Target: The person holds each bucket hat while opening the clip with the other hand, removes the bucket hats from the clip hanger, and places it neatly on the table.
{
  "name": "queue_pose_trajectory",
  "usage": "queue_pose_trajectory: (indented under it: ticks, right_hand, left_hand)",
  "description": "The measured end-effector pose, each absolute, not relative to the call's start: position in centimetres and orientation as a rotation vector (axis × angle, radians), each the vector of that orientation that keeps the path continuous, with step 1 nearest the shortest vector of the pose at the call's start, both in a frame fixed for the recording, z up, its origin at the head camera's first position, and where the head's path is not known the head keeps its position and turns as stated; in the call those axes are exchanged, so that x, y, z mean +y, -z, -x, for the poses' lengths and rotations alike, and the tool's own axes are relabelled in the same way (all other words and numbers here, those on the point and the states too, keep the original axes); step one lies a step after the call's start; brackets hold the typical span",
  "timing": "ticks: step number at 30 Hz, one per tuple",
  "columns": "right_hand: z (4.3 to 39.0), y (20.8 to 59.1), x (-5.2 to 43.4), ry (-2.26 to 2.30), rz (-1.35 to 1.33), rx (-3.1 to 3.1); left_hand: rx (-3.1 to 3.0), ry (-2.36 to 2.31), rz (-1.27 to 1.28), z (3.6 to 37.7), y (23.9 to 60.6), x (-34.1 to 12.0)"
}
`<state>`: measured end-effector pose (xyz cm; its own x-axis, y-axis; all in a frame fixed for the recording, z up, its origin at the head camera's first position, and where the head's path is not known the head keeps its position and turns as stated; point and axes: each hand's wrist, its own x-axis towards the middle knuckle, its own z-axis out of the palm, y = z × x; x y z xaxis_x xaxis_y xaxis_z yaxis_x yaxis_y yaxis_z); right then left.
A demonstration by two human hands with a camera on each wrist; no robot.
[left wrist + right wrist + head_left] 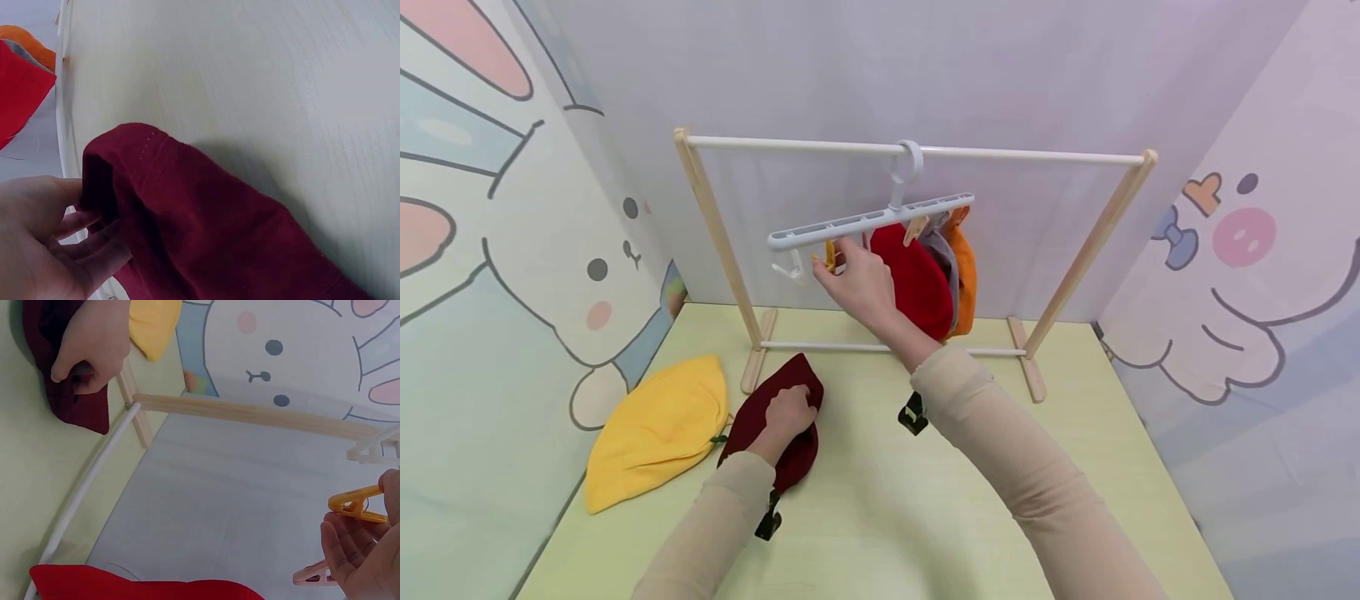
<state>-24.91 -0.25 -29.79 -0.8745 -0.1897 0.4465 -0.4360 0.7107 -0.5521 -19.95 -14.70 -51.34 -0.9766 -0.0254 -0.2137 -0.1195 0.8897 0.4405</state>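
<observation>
My left hand (792, 410) grips a dark red hat (775, 392) lying on the pale green table (880, 517); the left wrist view shows the fingers (94, 240) curled into its fabric (206, 231). Raised at the white clip hanger (865, 221), my right hand (835, 260) pinches a yellow clip (830, 255) that hangs from it. In the right wrist view that yellow clip (356, 506) sits at my fingertips (390, 487), with a pink clip (312, 574) below. A red hat (917, 279), a grey one (946, 254) and an orange one (967, 267) hang from the hanger.
The hanger hooks on the white rail of a wooden rack (722, 242) at the back of the table. A yellow hat (658, 429) lies at the left, beside the dark red one. Cartoon-printed walls close in on the left, back and right.
</observation>
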Motion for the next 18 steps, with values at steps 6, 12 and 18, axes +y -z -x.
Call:
queue_pose_trajectory:
  ticks: [6,12,18]
  right_hand:
    - [24.97,29.84,-0.26,-0.965,-0.502,-2.556]
    - [25.16,29.83,-0.22,-0.969,-0.525,-2.552]
    - [25.18,29.8,-0.23,-0.989,-0.534,-2.553]
  left_hand:
    - [2.845,-0.679,0.117,19.81,51.29,-14.65]
    - [2.849,-0.663,0.084,19.85,51.44,-14.59]
    - [2.821,-0.676,0.079,19.84,51.49,-14.52]
